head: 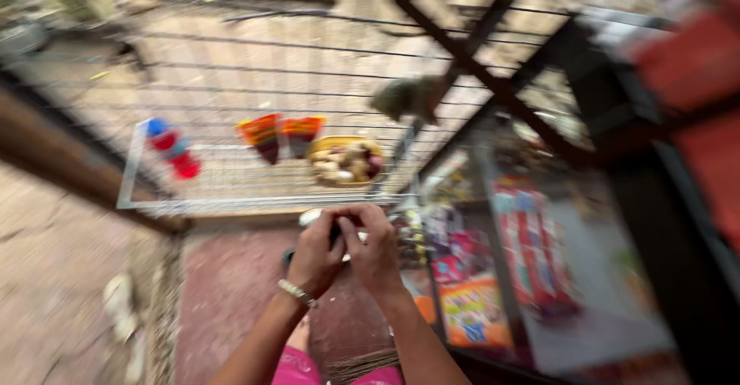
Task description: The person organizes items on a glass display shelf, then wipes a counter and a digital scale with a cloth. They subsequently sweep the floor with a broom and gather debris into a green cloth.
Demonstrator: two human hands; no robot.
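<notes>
both hands meet at the centre of the view, just below the front edge of a wire rack. the left hand [314, 255], with a pale beaded bracelet [297, 292] at the wrist, and the right hand [375, 250] are pressed together with fingers curled inward around a small object [336, 233]. the object is almost fully covered; only a dark patch between the thumbs and pale slivers at either side show, and motion blur makes its kind impossible to tell. both sets of fingers are closed tightly, with no open gap visible. the wire rack [154, 200] has a white frame and sits just beyond the hands. on it, from left to right, are a red and blue item [173, 152], two cone-shaped packets striped in orange, green and dark red [279, 135], and a yellow bowl [345, 160] filled with pale and dark rounded pieces. dark metal bars [493, 84] run diagonally above the rack. to the right of the hands stands a glass display case [524, 262] holding colourful packets. below the hands lies a reddish floor slab [231, 292], and pink fabric [297, 369] and broom bristles [362, 366] show at the bottom edge.
</notes>
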